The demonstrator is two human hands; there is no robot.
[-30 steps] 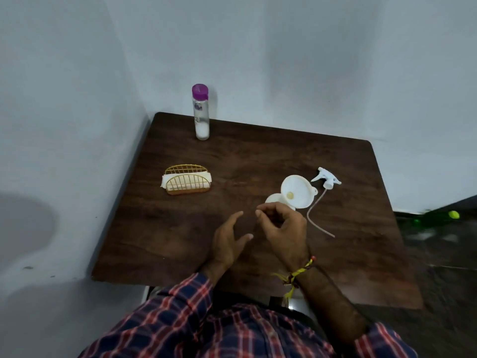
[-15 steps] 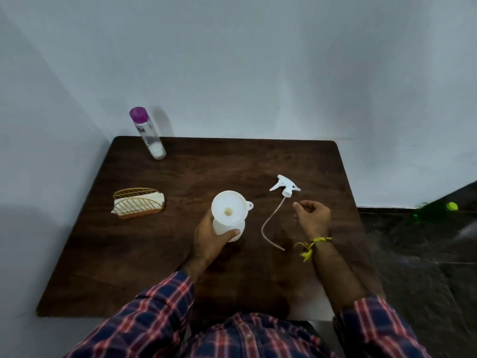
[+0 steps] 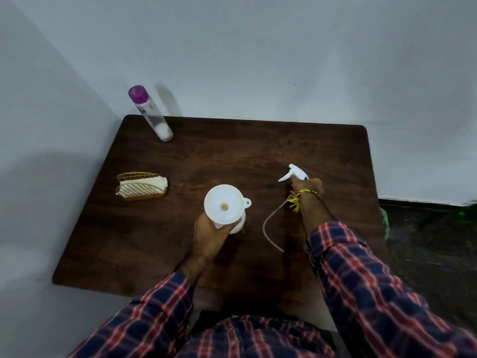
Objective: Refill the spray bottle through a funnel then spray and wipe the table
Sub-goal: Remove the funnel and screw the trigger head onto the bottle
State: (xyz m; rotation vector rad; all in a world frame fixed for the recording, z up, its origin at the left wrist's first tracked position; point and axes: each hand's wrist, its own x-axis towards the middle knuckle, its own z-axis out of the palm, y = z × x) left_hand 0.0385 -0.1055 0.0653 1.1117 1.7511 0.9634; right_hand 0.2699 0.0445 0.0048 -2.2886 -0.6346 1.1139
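A white funnel (image 3: 224,204) sits in the neck of a white spray bottle (image 3: 238,225) near the middle of the dark wooden table (image 3: 160,244). My left hand (image 3: 207,228) grips the bottle from the near side. The white spray head (image 3: 294,173) lies to the right with its thin dip tube (image 3: 271,226) curving toward me. My right hand (image 3: 308,186) has reached over the spray head and its fingers curl on it. A clear bottle with a purple cap (image 3: 151,113) stands at the back left corner.
A gold wire holder with white tissues (image 3: 140,186) stands at the left side of the table. Grey walls close in behind and to the left. Dark floor (image 3: 428,241) lies to the right of the table edge.
My left hand has taken hold of the bottle with the funnel and stays there. My right hand moved away to the right and forward onto the spray head.
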